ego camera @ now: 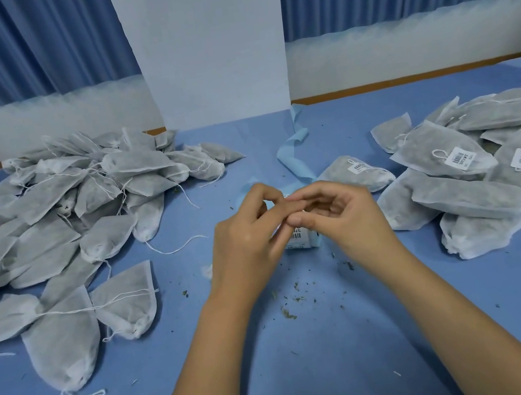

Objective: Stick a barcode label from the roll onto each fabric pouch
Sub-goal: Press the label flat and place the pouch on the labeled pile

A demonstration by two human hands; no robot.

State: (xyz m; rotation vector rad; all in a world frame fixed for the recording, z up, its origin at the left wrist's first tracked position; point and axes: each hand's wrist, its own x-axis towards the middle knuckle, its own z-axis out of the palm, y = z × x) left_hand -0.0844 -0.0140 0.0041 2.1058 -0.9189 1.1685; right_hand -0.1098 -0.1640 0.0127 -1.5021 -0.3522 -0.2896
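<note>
The roll [305, 241] is pinched at centre by both left hand [248, 237] and right hand [346, 217], seemingly for peeling, bare pouches [57, 215] being heaped at nine o'clock, labelled pouches [477, 169] at three.

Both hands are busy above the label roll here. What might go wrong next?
1. The fingers of the left hand and right hand bunch together over the label roll, so a peeled label might fold or stick to skin.
2. Dried crumbs litter the table beneath; some could foul the adhesive.
3. Drawstrings in the unlabelled pouch pile cross, so lifting one pouch may drag others.
</note>
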